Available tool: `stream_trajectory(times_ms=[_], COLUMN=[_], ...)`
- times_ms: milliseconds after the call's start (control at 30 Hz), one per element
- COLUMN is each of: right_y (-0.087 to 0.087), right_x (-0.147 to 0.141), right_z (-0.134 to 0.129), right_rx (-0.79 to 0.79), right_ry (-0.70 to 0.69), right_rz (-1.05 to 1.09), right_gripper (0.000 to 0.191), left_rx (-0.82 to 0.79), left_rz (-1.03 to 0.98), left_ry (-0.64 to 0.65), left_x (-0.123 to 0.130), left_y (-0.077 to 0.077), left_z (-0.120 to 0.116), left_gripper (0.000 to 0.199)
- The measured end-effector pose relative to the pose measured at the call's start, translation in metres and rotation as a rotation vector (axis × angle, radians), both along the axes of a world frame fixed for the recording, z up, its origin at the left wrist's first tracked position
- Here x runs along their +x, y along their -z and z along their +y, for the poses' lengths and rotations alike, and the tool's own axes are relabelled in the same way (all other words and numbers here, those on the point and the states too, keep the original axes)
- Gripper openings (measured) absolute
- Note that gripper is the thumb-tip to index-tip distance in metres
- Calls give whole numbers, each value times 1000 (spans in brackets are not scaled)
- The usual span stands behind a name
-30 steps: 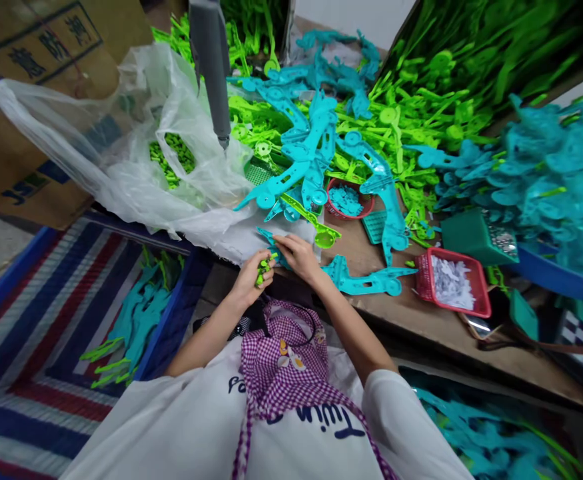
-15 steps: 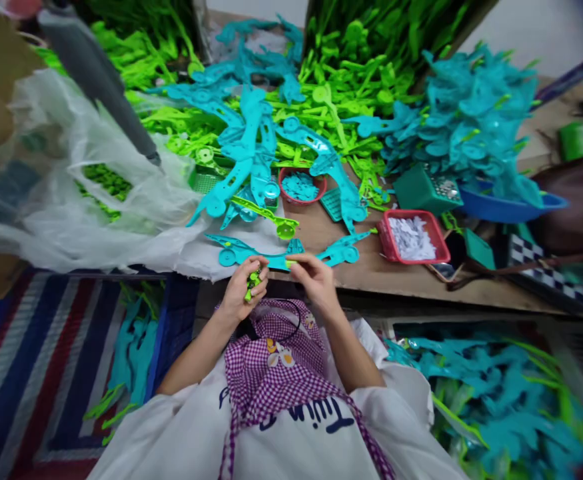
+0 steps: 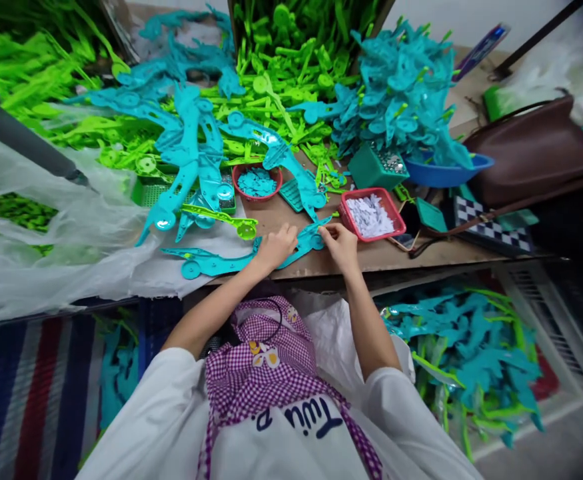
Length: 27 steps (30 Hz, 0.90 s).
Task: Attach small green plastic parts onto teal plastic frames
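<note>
A long curved teal plastic part (image 3: 224,265) lies along the front of the table. My left hand (image 3: 277,247) rests over its middle with fingers curled; the small green plastic pieces seen in that palm earlier are hidden now. At the part's right end, beside a round boss, the thumb and fingertips of my right hand (image 3: 340,245) are pinched together. Whatever is between those fingertips is too small to make out. Just beyond my left hand lies a slim lime-green plastic arm (image 3: 221,217).
A red basket of white pieces (image 3: 398,227) stands right of my right hand. Behind are a red bowl of teal pieces (image 3: 280,183), a green box of metal bits (image 3: 364,167), and heaped teal and green parts. Plastic sheeting (image 3: 96,247) covers the left side.
The view has shifted right. Both hands have moved forward and right along the teal part, from its near edge to its middle and right end. My left hand has turned over, palm down.
</note>
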State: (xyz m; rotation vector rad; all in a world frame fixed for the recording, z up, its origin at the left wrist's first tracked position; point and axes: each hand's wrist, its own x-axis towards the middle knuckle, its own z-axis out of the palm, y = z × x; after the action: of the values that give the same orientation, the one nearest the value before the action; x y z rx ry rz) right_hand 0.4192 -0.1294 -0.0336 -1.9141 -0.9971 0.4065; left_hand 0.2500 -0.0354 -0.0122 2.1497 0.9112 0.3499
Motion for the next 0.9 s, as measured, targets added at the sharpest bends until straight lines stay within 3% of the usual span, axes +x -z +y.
stream_trajectory(times_ms=[100,367,500,667,900], right_y=[-2,-9,-15,-24,-50], right_x=[5,15,15,14,17], right_z=[2,2,5,11,28], right_rx=[-42,-134,-203,-274,-581], right_ry=[-79,-116,-213,-277,-425], right_rz=[-69,-242,-442,-488,-674], right_gripper=[50,42,29,25,23], left_rx=[115,190,247,276,293], left_rz=[122,229,265,329,405], left_ry=[24,79,108,130,142], left_x=[2,5,4,5,6], left_y=[7,5,6,5,-4], left_z=[-4,-3,-2,-2,-2], left_gripper=[18,22,23,27,31])
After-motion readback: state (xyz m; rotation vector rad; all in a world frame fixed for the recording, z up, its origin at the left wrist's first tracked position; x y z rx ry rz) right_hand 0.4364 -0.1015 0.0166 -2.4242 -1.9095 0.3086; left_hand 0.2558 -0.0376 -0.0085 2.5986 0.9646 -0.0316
